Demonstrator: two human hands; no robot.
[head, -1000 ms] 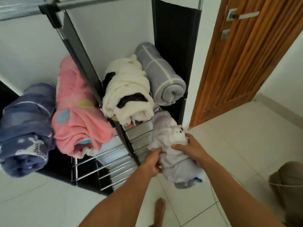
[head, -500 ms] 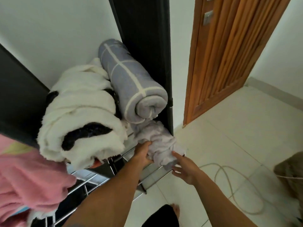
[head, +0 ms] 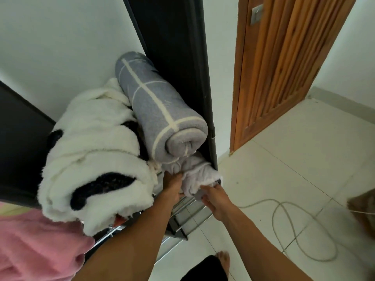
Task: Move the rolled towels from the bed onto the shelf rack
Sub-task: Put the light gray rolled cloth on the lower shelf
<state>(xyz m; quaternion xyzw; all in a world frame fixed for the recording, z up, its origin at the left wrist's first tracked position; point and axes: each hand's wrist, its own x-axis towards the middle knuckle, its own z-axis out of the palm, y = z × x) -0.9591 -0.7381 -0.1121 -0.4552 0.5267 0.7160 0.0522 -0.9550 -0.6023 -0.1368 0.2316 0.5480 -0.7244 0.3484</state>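
A pale lilac rolled towel (head: pixel 194 175) lies on the wire shelf rack (head: pixel 182 218), tucked under a grey rolled towel with cream lines (head: pixel 160 110) and against the rack's black side panel (head: pixel 182 57). My left hand (head: pixel 172 185) grips the lilac roll's left side. My right hand (head: pixel 213 197) holds its near end with the fingers closed on the cloth. A thick white and black rolled towel (head: pixel 93 159) fills the shelf to the left. A pink rolled towel (head: pixel 34 244) shows at the bottom left.
A wooden door (head: pixel 284 67) stands to the right of the rack. A white cable (head: pixel 288 230) loops across the tiled floor (head: pixel 284 159). A brown object (head: pixel 363 211) sits at the right edge. My bare foot (head: pixel 223 260) is below the rack.
The lilac towel has gone from in front of the rack onto the shelf under the grey roll. Both hands followed it in, and my view has moved closer.
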